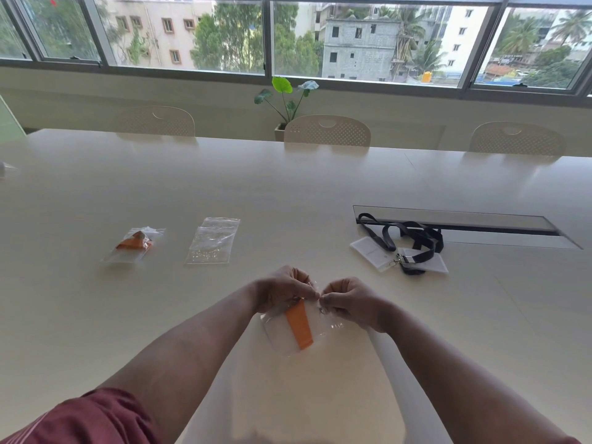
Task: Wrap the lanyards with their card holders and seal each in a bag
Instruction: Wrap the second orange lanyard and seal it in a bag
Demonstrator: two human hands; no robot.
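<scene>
**Pinching the bag's top edge**

Both hands are meeting over the near desk point(96, 315): the left hand point(282, 288) and right hand point(349, 302) are each pinching the mouth of a clear bag point(320, 328) holding an orange lanyard point(299, 325) and its card holder. Farther left are lying a filled bag point(134, 245) and empty bags point(213, 240); farther right, black lanyards point(413, 238) with card holders.

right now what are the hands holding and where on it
Both hands, left and right, pinch the top edge of a clear bag with an orange lanyard inside, fingertips almost meeting at the middle.
</scene>
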